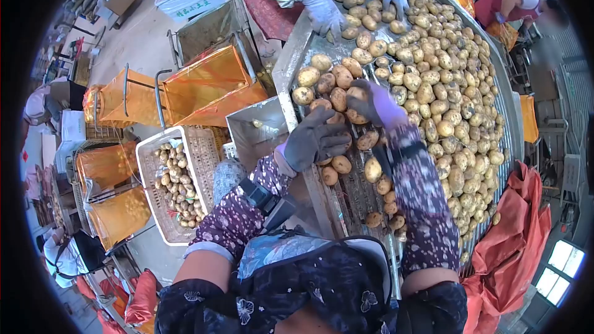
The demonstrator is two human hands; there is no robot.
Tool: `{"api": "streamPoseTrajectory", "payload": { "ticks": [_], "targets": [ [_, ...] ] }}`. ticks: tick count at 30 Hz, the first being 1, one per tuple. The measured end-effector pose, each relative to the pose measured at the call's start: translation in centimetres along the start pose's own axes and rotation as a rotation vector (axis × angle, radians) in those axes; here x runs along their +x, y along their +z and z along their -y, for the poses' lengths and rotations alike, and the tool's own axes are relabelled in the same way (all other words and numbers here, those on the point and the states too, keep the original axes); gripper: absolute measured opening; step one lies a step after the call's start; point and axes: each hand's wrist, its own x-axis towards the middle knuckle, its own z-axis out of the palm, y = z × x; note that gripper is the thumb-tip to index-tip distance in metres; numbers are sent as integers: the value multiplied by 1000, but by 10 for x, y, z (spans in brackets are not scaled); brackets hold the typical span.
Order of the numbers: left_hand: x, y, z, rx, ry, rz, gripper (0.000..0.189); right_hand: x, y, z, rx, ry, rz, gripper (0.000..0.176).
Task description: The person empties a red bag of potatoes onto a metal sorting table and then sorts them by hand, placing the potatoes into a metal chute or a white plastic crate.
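Observation:
Both my hands wear grey work gloves over a sorting table covered with potatoes (427, 93). My left hand (315, 138) lies palm down at the table's near left edge, fingers stretched out and apart across potatoes, some of which it covers. My right hand (375, 106) curls its fingers around a potato (357, 93); another potato (355, 117) sits just below those fingers. Loose potatoes (367, 141) lie between and below my hands on the ribbed surface. Across the table, a co-worker's gloved hands (324, 13) reach among other potatoes.
A metal chute (257, 125) adjoins the table's left edge. Beyond it stands a white plastic basket (147, 176) holding small potatoes, near orange mesh bags (207, 83) on frames. Red sacks (510, 235) lie at the right. Another person (510, 1) bends at the upper right.

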Motion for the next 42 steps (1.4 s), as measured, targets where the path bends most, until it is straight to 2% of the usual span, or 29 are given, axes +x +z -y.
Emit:
{"api": "streamPoseTrajectory", "payload": {
  "ticks": [1,2,3,4,6,7,9,12,15,17,18,19,20,22,23,24,25,27,29,30,31,32,33,34,35,37,39,41,42],
  "targets": [
    [5,-9,-1,-210,-90,29,45,0,22,-24,275,-235,41,58],
    [16,-27,1,-239,-56,207,46,-13,22,-10,275,-280,84,57],
    [16,-26,2,-93,95,166,48,-22,22,4,279,-325,124,55],
    [16,-23,5,55,241,121,49,-11,20,-1,216,-270,36,53],
    [13,-26,3,98,358,125,51,36,17,-19,197,-148,-92,48],
    [10,-27,2,119,416,125,52,48,17,-12,-59,-122,-204,39],
    [-3,-20,-13,-437,210,117,50,78,35,-8,-404,-122,-216,50],
    [-15,-25,-19,-410,243,113,57,116,64,-15,-368,1,-250,51],
    [-20,-34,-20,-334,286,168,59,111,42,-13,-218,-17,-35,46],
    [-27,-31,-22,-291,295,250,56,91,34,-24,-30,-54,3,44],
    [-31,-29,-22,-199,344,163,55,73,27,-16,58,-74,19,43],
    [-36,-27,-19,-112,393,75,53,53,20,-10,441,-49,73,40],
    [-41,-28,-17,-28,440,-16,51,32,21,-10,725,-134,82,41],
    [-55,-50,-18,-145,271,51,46,-6,22,0,1170,-194,181,44],
    [-63,-66,-19,-197,185,82,44,-18,20,7,1437,-176,365,48],
    [-69,-88,-18,55,168,41,43,-30,17,14,1682,-111,556,52],
    [-72,-114,-16,307,155,0,42,-33,21,15,1748,-136,610,58],
    [-82,-116,-14,659,194,-100,41,-55,32,38,1532,-241,441,44],
    [-99,-94,-15,859,298,-231,40,-62,45,43,1520,-217,385,44],
    [-104,-77,-17,770,370,-177,49,-68,52,47,1355,-306,306,45],
    [-106,-66,-14,475,300,-87,50,-73,58,52,1189,-381,218,45],
    [-105,-57,-10,179,228,3,51,-82,63,57,854,-533,79,46],
    [-104,-50,-6,-117,156,93,53,-88,72,61,839,-529,62,46],
    [-98,-46,0,-149,190,125,53,-95,81,66,823,-524,46,47],
    [-89,-45,8,-182,221,159,54,-102,91,69,1122,-359,155,49],
    [-86,-48,12,-273,230,194,53,-121,83,61,732,-359,-64,51],
    [-87,-51,14,-385,177,197,51,-153,59,45,566,-195,-170,42],
    [-85,-70,21,-357,159,225,54,-181,47,6,118,-292,-560,38],
    [-88,-72,22,-359,134,182,54,-194,39,-16,-145,-220,-698,39]
  ]
}}
